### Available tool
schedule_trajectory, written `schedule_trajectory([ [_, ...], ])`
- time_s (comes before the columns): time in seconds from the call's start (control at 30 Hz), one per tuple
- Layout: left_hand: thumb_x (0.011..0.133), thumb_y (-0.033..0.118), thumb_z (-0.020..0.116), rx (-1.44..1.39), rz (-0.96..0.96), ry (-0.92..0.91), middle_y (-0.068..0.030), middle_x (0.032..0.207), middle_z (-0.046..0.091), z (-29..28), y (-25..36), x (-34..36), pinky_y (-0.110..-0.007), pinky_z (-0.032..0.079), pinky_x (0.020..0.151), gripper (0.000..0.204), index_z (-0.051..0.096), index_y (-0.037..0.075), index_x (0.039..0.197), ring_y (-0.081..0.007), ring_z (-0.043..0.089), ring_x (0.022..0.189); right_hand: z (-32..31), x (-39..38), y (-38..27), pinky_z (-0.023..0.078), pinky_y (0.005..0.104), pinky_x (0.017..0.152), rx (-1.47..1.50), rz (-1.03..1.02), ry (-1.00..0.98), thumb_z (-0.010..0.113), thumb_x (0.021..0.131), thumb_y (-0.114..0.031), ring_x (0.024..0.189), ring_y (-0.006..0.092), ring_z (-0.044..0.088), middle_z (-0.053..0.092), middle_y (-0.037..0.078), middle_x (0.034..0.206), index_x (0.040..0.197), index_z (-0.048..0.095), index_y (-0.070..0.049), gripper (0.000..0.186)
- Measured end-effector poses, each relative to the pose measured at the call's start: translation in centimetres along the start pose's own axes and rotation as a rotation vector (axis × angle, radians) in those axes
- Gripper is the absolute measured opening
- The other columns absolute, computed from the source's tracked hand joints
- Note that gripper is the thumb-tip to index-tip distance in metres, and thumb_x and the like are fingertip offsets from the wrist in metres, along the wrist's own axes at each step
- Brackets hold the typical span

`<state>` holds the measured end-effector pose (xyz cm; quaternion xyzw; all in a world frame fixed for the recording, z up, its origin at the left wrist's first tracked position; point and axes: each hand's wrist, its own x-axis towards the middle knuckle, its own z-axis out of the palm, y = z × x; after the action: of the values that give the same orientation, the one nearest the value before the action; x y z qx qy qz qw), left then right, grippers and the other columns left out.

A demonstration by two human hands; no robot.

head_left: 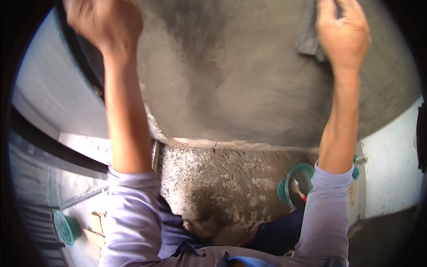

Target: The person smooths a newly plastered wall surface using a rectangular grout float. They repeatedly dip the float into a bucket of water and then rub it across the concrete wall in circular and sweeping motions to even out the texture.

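Observation:
A wide surface of wet grey plaster (249, 75) fills the upper middle, with a darker damp streak down it. My right hand (344, 38), at the upper right, is closed on a grey plastering float (308, 40) held against this surface. The float's upper part runs out of the picture. At the upper left, my left hand (109, 24) is raised and curled like a fist, near the plaster's left edge. It is slightly blurred, and what its fingers hold, if anything, is hidden.
Below the plaster lies a rough, splattered floor (218, 178). A green bucket (284, 189) with a red-and-white handled tool (299, 190) inside stands by my right forearm. Another green bucket (64, 229) and cardboard boxes (94, 238) sit at the lower left, beyond a dark frame (53, 142).

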<state>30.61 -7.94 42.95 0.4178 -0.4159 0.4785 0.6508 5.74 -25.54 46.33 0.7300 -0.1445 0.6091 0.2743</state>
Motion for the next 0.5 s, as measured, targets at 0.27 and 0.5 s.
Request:
schedule_trajectory([
  [0.27,0.100,0.021,0.049,-0.092,-0.527,0.335,-0.0183,0.142,0.055,-7.3,6.3,-18.4,-0.046,0.040,0.112,0.049,0.052,-0.001,0.143,-0.0294,0.048,0.137,4.4,-25.0,-11.0,0.050,0.0302,0.051,0.188,-0.573,-0.590,0.062,0.088,-0.007,0.074,0.0197,0.051,0.051,0.003,0.092,0.142,0.061,-0.025,0.057],
  [0.5,0.106,0.017,0.042,0.040,-0.470,0.408,-0.0147,0.129,0.061,-8.7,6.9,-17.3,-0.038,0.052,0.101,0.036,0.056,-0.001,0.133,-0.0245,0.061,0.121,-10.3,-27.9,3.5,0.055,0.0460,0.080,0.230,-0.092,-1.374,0.067,0.093,-0.022,0.099,0.0325,0.064,0.061,0.010,0.104,0.145,0.057,-0.027,0.054],
])
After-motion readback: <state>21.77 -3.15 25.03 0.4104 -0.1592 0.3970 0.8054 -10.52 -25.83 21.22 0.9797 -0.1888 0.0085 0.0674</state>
